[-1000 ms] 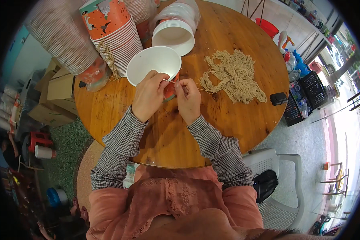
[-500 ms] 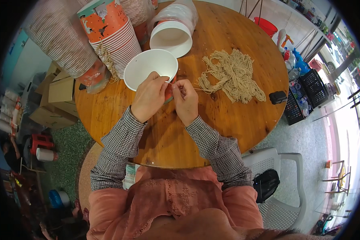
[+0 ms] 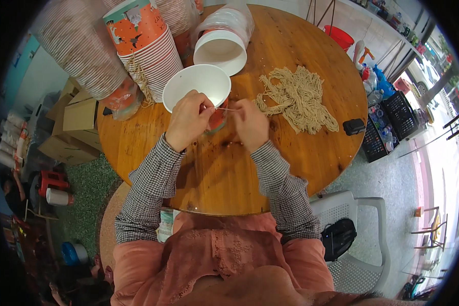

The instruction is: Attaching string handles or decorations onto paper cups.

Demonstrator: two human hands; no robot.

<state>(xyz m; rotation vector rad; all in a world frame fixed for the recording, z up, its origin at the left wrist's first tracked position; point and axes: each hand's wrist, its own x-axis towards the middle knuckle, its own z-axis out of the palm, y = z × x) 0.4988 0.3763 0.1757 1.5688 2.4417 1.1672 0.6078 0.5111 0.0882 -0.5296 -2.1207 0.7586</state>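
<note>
Cord point(image 3: 227, 109) looks light, limp; I'd pinch it near the bucket point(image 3: 195, 81); left hand point(image 3: 187, 121) seems closed on it, blurred right hand point(image 3: 252, 125) likewise.

— Describe the tub point(image 3: 196, 81)?
— White inside, orange outside with a greenish edge at the base. Mouth open and facing up, partly hidden at the near rim. Hard to tell whether resting on the wooden table point(image 3: 290, 168).
— Now describe the string point(image 3: 229, 109)?
— Thin, pale, drawn nearly straight, just beside the tub's near right rim. Too small to make out any knot.
</note>
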